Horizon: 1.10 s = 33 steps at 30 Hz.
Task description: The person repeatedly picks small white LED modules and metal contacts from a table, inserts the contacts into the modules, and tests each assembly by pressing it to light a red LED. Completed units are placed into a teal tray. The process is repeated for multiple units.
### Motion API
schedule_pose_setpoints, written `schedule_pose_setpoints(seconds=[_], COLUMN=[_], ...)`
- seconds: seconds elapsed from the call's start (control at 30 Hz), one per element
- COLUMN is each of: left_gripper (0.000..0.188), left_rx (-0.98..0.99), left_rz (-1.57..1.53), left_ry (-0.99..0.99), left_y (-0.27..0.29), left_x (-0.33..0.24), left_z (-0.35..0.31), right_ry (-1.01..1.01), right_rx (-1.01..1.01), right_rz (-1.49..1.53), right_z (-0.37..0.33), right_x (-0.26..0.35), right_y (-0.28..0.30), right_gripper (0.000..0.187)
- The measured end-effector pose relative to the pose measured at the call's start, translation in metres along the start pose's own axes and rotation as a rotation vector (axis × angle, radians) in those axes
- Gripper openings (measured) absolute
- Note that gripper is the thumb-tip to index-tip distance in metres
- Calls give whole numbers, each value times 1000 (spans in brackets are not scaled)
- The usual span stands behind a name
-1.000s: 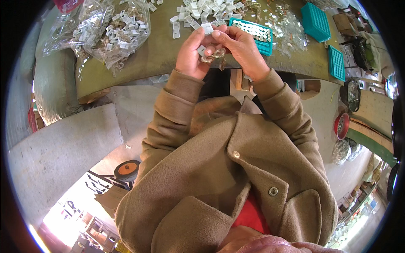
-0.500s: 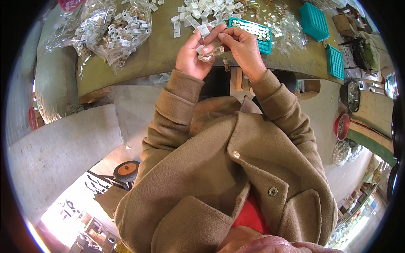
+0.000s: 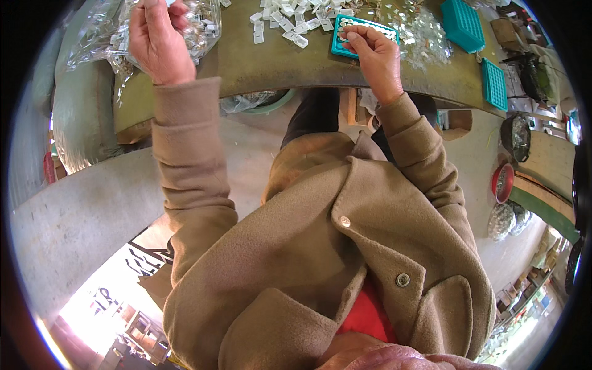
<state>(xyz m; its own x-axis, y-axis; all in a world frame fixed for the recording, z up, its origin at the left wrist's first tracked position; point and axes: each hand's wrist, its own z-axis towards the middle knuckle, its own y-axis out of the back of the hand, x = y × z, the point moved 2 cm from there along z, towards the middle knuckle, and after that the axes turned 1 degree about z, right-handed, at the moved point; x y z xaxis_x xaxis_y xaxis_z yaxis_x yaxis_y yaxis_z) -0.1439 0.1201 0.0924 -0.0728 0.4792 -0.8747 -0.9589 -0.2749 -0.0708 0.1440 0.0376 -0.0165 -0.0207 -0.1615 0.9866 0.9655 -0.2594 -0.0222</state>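
Observation:
My left hand (image 3: 161,46) is raised over the clear plastic bag (image 3: 206,43) at the far left, which is full of small white plastic pieces. Its fingers are curled, and a bit of white shows at the fingertips, too cut off by the picture's edge to name. Over the teal tray (image 3: 338,47) hovers my right hand (image 3: 380,60), thumb and forefinger pinched together. Rows of small round white pieces (image 3: 370,29) sit in that tray. What the pinch holds, if anything, is hidden.
Loose white plastic cases (image 3: 300,41) lie on the table between my hands. Right of the tray spreads a heap of small shiny clear pieces (image 3: 425,38). Two more teal items, a taller rack (image 3: 462,28) and a flat tray (image 3: 494,84), stand at the right edge.
My hands were together near the tray, with a small white case and a clear, brownish piece at the fingers. The left has swung far left to the bag; the right has shifted over the tray.

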Motion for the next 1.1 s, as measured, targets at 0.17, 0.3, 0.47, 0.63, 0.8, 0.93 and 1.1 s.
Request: schedule_pose_setpoints(seconds=[0.17,0.3,0.47,0.63,0.8,0.93,1.1], left_gripper=[41,34,19,20,23,20,23], left_rx=[275,122,143,428,398,381,351], left_rz=[907,862,14,30,-218,-326,-316], left_ry=[-169,-209,-97,554,1017,1039,1010], left_y=[25,28,-5,-30,-40,-60,-73], left_x=[18,11,-1,46,85,92,86], left_z=[46,41,-24,-80,-105,-111,-114], right_ry=[-12,148,458,375,307,280,318], right_rx=[105,183,259,315,226,348,309], right_rz=[-106,-408,-932,-1144,-746,-643,-831], right_z=[1,6,10,14,15,14,67], right_x=[1,5,-1,-7,6,16,24], right_y=[-7,-22,-60,-78,-68,-59,-21], right_gripper=[15,14,13,18,14,15,18])
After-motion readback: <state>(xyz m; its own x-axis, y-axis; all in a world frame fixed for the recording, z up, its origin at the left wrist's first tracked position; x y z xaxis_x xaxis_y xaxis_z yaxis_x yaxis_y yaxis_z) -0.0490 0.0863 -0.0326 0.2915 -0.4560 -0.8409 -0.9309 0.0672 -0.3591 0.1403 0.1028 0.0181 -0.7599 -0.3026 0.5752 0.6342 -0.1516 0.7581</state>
